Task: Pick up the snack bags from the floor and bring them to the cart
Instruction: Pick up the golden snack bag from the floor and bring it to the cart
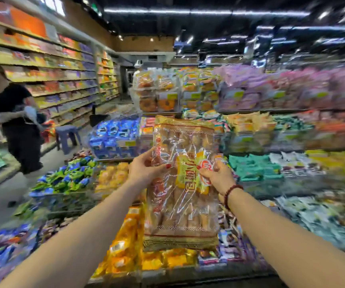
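I hold a large clear snack bag [185, 183] upright in front of me, with brown biscuits inside, gold bands at top and bottom and a yellow label. My left hand [144, 168] pinches its left edge, thumb on the front. My right hand [217, 176], with a bead bracelet on the wrist, grips the right side over the label. Below the bag lies a wire cart [67, 201] piled with green and blue snack packs, and yellow packs [125, 246] lie under my arms. The picture is blurred by motion.
A person in black [15, 125] stands at the left in the aisle by tall shelves [63, 80]. A purple stool [66, 136] stands behind. Stacked displays of packaged snacks [281, 121] fill the right side. More bags lie at lower left [5, 252].
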A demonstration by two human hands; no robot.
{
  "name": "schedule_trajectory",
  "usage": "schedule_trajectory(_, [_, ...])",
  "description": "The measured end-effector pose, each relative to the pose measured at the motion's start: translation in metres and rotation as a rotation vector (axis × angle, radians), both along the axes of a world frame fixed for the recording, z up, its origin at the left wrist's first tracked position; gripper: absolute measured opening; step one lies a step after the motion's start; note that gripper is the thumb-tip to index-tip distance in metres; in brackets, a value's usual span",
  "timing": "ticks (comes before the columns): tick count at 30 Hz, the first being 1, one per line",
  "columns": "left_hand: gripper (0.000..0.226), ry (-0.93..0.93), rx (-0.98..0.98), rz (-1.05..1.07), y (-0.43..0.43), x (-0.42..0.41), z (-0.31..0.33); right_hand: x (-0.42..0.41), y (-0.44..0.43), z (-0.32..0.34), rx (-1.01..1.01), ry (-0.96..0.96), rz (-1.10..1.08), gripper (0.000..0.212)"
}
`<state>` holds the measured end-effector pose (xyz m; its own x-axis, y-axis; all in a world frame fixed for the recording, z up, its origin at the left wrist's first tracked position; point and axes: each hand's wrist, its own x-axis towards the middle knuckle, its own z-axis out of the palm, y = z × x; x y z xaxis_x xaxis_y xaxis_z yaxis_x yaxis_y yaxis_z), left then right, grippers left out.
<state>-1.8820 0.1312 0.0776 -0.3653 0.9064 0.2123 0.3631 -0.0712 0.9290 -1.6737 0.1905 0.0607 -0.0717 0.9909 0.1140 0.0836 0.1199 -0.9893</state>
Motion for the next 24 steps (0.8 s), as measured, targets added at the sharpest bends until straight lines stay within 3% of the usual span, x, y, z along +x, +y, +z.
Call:
schedule_trajectory(3, [0.072,-0.007,-0.011,-0.186,0.033,0.080,-0.008,0.087,-0.001,-0.011,-0.026,-0.034,-0.165,0.036])
schedule_trajectory(6, [0.055,-0.003,-0.004,-0.348,0.053,0.175,-0.012,0.180,-0.015,-0.020,-0.070,-0.055,-0.366,0.063])
schedule_trajectory(8, [0.054,0.028,-0.003,-0.453,0.065,0.239,-0.018,0.242,-0.030,-0.023,-0.081,-0.058,-0.468,0.068])
schedule_trajectory(12, [0.066,0.084,-0.022,-0.609,0.070,0.375,-0.021,0.368,-0.062,-0.025,-0.103,-0.053,-0.662,0.048])
schedule_trajectory(14, [0.065,0.075,-0.039,-0.690,0.065,0.442,-0.021,0.434,-0.077,-0.032,-0.119,-0.053,-0.746,0.048])
schedule_trajectory(17, [0.088,0.051,-0.032,-0.805,0.055,0.540,-0.022,0.522,-0.106,-0.035,-0.129,-0.025,-0.853,0.031])
schedule_trajectory(19, [0.091,0.023,-0.037,-0.905,0.049,0.600,-0.023,0.569,-0.126,-0.032,-0.125,0.006,-0.900,0.020])
schedule_trajectory(20, [0.085,0.031,-0.035,-0.943,0.044,0.626,-0.023,0.594,-0.135,-0.032,-0.124,0.018,-0.914,0.022])
schedule_trajectory(23, [0.077,0.058,-0.029,-1.016,0.036,0.699,-0.028,0.653,-0.161,-0.034,-0.151,0.077,-0.971,0.075])
schedule_trajectory(24, [0.075,0.068,-0.024,-1.048,0.032,0.720,-0.029,0.671,-0.168,-0.036,-0.148,0.088,-0.993,0.081])
